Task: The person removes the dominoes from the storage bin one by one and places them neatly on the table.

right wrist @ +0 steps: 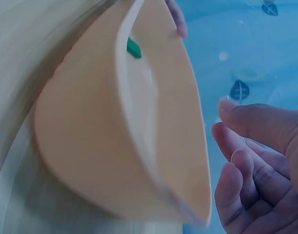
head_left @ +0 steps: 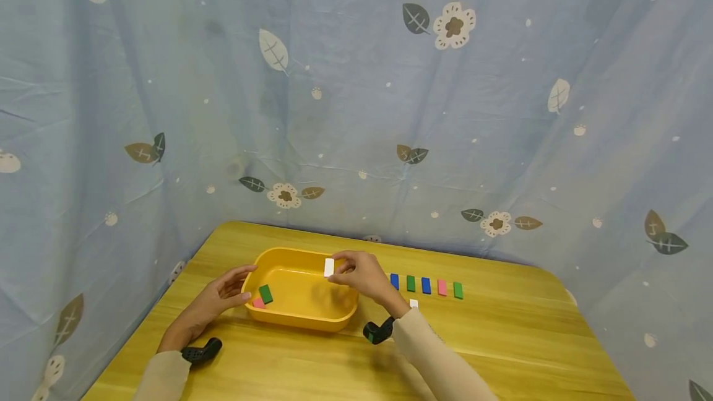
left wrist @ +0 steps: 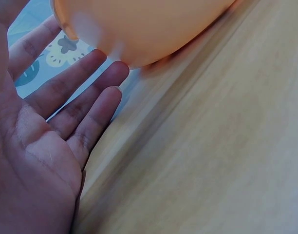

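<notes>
A yellow plastic basin [head_left: 301,322] stands on the table. Over its right part, my right hand [head_left: 359,274] pinches a white rectangular block [head_left: 328,267] between thumb and fingertips. In the right wrist view the right hand [right wrist: 266,161] is beside the basin's rim [right wrist: 123,92], and the block is mostly hidden. My left hand [head_left: 214,299] rests at the basin's left end, fingers extended; the left wrist view shows its fingertips [left wrist: 121,73] right at the outer wall. Inside the basin, at the left, lie a green block [head_left: 265,294] and a pink block [head_left: 259,303].
Right of the basin several blocks stand in a row, among them a blue block [head_left: 426,285], a pink block [head_left: 442,288] and a green block [head_left: 458,290]. Another white block [head_left: 413,303] is partly hidden by my right wrist. A patterned curtain [head_left: 356,110] hangs behind the wooden table [head_left: 518,333].
</notes>
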The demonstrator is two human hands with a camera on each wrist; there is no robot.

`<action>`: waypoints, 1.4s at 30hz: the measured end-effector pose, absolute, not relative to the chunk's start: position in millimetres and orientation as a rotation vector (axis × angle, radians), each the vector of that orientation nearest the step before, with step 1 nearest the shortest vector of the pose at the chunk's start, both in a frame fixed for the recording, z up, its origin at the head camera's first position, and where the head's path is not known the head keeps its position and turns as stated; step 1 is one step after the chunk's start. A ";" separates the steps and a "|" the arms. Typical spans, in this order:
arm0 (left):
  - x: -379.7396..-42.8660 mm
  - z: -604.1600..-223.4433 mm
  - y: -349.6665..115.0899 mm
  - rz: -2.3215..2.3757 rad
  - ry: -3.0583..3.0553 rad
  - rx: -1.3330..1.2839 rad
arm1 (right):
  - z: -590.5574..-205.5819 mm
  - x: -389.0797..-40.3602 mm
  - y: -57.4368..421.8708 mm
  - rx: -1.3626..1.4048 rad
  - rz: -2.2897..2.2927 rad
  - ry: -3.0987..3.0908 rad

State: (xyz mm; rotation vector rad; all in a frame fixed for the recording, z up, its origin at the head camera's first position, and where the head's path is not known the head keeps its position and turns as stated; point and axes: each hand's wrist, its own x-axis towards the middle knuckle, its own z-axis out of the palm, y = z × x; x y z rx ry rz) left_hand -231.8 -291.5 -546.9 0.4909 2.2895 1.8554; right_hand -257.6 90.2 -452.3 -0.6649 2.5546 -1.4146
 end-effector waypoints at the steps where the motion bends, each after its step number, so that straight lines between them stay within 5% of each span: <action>1: -231.8 -547.2 -291.7 1.861 2.286 0.493 | -452.3 -257.5 93.9 -0.665 -1.403 2.570; 42: -232.6 -547.3 -291.5 1.868 2.268 0.522 | -484.8 -230.7 239.2 -0.402 -1.437 2.720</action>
